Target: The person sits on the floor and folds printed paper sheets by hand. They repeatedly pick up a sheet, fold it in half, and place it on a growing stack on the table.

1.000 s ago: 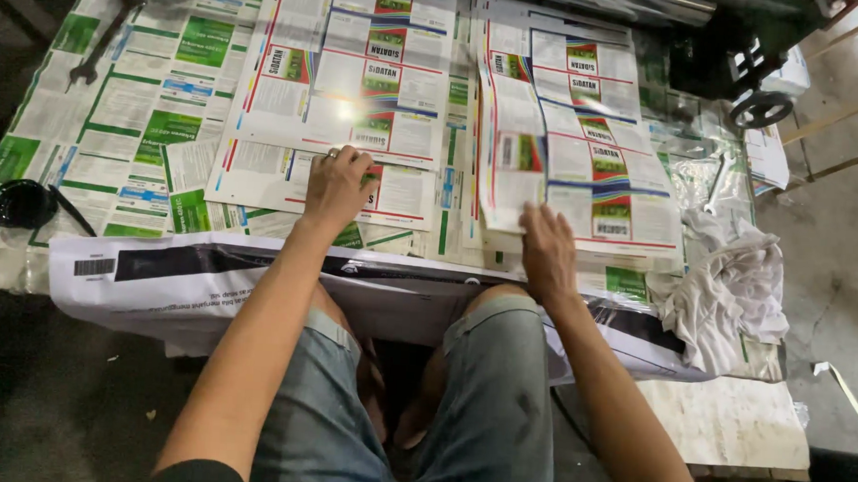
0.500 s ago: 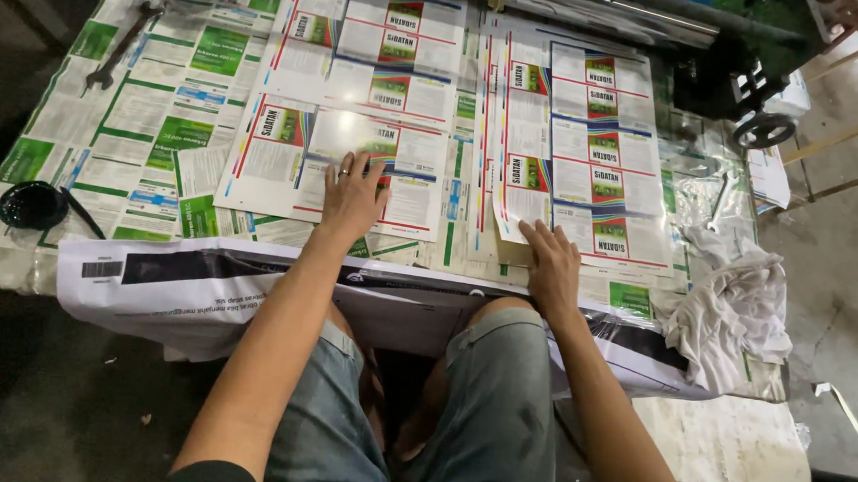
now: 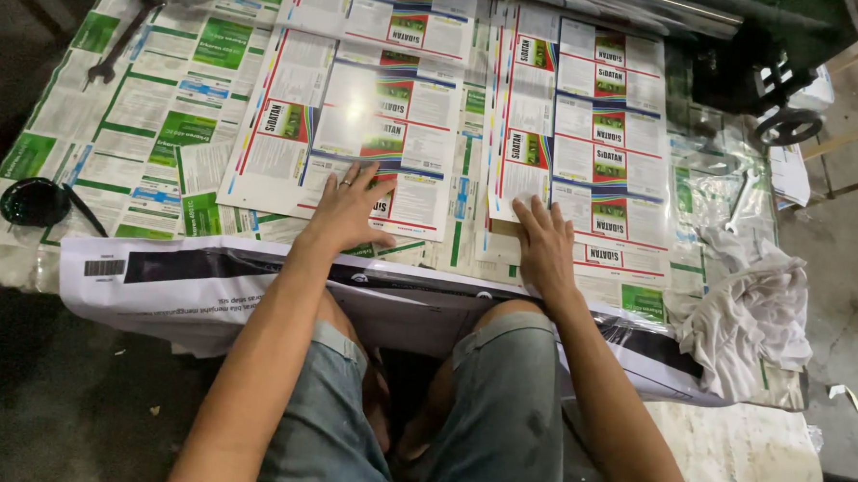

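Head view: sheet-covered table (image 3: pixel 97 111), concrete floor (image 3: pixel 833 259)

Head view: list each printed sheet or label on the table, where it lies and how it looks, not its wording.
Label sheet: under the left hand, glossy, white panels, red-green blocks.
Second label sheet: under the right hand, same colours.
Green-white sheets: far left, flat.
White wrapper: table's near edge, black band.

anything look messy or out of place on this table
A few things. A crumpled white rag lies bunched at the table's right edge, partly on the printed sheets. The sheet under the left hand lies slightly askew to the sheet under the right hand. A spanner rests on the far-left prints.
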